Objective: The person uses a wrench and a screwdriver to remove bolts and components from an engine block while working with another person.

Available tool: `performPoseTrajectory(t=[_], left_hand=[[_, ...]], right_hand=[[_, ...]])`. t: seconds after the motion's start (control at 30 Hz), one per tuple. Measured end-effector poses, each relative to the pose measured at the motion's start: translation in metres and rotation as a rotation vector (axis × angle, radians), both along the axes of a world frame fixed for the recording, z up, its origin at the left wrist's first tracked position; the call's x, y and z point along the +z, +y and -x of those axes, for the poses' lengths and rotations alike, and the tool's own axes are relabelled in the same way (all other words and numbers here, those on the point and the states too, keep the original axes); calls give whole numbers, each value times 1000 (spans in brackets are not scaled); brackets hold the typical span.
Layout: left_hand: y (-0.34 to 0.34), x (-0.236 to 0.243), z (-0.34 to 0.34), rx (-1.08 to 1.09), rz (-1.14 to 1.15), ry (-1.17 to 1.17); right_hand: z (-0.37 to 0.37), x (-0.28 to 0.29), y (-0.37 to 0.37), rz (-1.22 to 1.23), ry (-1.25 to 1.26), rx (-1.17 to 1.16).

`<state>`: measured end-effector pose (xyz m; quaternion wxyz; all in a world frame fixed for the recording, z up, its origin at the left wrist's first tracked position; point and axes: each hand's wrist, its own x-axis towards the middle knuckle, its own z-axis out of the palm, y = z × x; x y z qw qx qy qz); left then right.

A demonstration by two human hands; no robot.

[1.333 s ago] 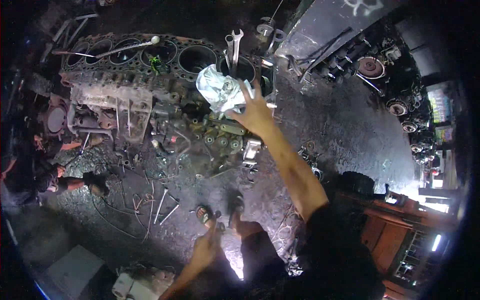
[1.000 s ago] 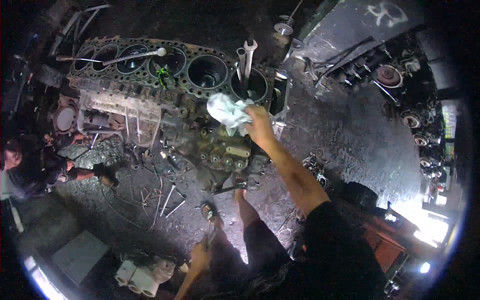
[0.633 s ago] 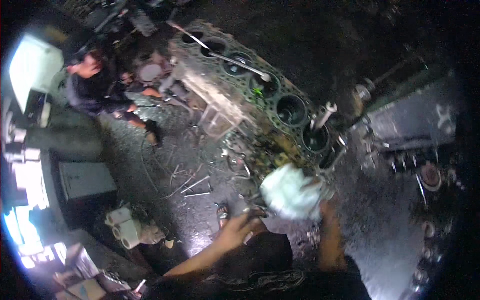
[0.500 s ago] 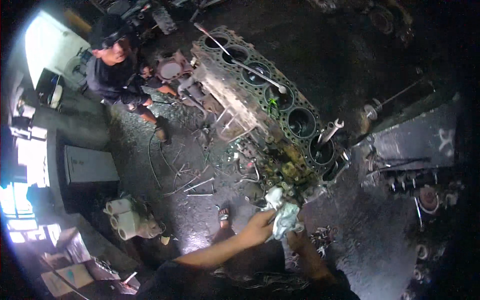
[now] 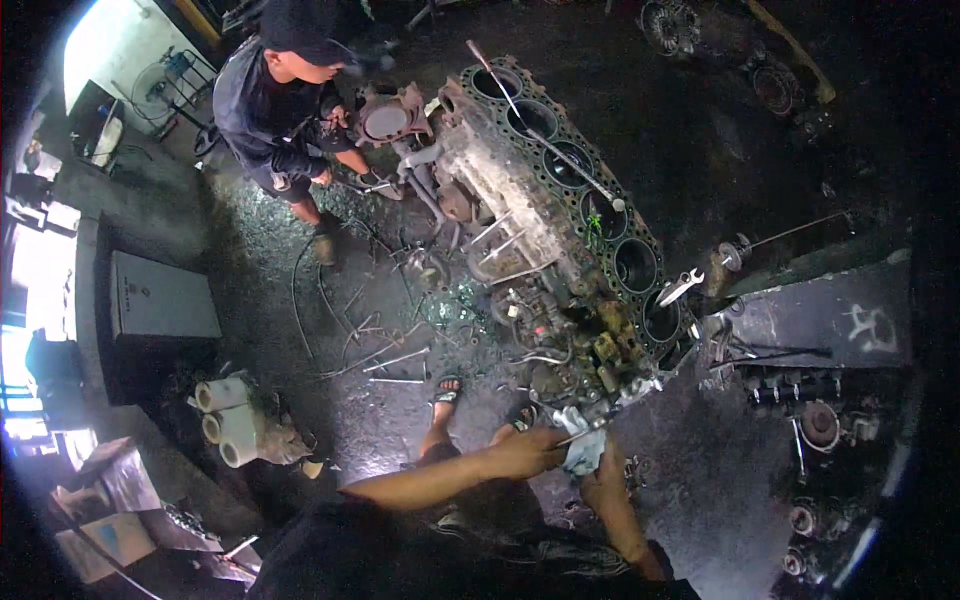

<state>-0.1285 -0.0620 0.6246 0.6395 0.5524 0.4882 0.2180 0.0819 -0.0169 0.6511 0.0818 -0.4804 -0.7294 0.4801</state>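
Just in front of my body, a pale, crumpled rag (image 5: 583, 455) is bunched between my two hands. My left hand (image 5: 528, 453) is closed against the rag's left side, and a slim metal piece (image 5: 578, 434), its kind unclear, sticks out over the cloth from those fingers. My right hand (image 5: 606, 482) grips the rag from below and to the right. Beyond them stands a large, dirty engine block (image 5: 510, 185) with a row of open cylinders. An open-end wrench (image 5: 682, 288) leans out of the nearest bore. Across the top lies a long metal rod (image 5: 545, 130).
A co-worker (image 5: 285, 120) in dark clothes bends at the far left beside a rusty round housing (image 5: 388, 122). Metal bars (image 5: 397, 368) and hoses litter the floor. Pale rolls (image 5: 232, 420) lie left; a grey cabinet (image 5: 165, 295) stands behind. Engine parts (image 5: 820, 425) line the right.
My view has shifted, so the engine block sits farther right. The rag has moved lower and closer, still between my hands. The co-worker's head has turned toward the rusty housing.
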Motion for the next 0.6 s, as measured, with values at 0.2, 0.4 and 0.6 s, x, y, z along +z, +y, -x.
performPoseTrajectory(t=[0.2, 0.4, 0.6], left_hand=[[-48, 31, 85, 249, -354, -135], [-39, 120, 155, -135, -15, -197], [-40, 101, 162, -297, -15, -449]], right_hand=[[70, 33, -38, -22, 248, -415], [104, 62, -72, 31, 136, -172], [126, 76, -82, 427, 141, -183]])
